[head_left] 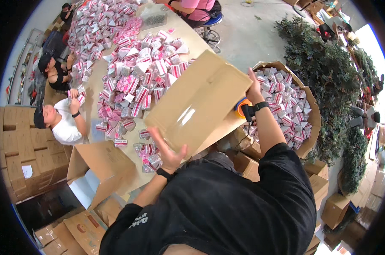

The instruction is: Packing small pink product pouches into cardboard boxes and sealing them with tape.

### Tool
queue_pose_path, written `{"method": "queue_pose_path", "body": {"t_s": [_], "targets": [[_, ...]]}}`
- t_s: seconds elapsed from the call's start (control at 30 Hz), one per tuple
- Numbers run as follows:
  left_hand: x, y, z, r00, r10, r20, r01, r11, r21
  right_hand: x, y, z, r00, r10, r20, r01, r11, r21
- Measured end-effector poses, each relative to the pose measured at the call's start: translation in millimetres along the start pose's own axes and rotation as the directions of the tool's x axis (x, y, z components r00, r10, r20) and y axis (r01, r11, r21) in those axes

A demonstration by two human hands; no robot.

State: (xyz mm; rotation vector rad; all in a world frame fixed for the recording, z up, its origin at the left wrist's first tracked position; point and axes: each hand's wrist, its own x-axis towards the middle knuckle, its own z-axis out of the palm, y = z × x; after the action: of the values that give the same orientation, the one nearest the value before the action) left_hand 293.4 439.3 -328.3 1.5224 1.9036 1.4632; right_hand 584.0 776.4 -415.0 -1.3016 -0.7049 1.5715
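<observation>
A closed brown cardboard box (pixel 201 100) with shiny clear tape along its side is held tilted over the table edge between my two hands. My left hand (pixel 169 152) presses its near left corner, thumb and fingers spread against the cardboard. At the far right end, my right hand (pixel 255 88) grips the box edge with the palm against it. An orange and blue round thing, perhaps a tape dispenser (pixel 243 107), shows by my right wrist; my arm partly hides it. Many small pink, white and silver wedge-shaped packets (pixel 137 80) lie heaped behind the box.
An open carton (pixel 101 170) stands at the left table corner. A big carton full of packets (pixel 286 106) is on the right. People (pixel 65 121) sit along the table's left side; another person (pixel 196 10) sits at the far end. Greenery (pixel 320 63) and stacked boxes (pixel 31 148) flank the area.
</observation>
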Motion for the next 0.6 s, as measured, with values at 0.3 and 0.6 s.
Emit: {"method": "queue_pose_path", "body": {"t_s": [0.3,0.6], "targets": [[-16.8,-85.7,-119.3,0.871,-0.448,0.204,0.372,0.326,-0.869,-182.4,-64.3,153.7,0.772,-0.395,0.498,0.622,0.626,-0.470],[61.0,54.2,-229.2,0.875,0.464,-0.141,-0.484,0.816,-0.316,-411.1,-130.9,122.3,0.809,-0.586,-0.050,0.491,0.720,-0.490]]}}
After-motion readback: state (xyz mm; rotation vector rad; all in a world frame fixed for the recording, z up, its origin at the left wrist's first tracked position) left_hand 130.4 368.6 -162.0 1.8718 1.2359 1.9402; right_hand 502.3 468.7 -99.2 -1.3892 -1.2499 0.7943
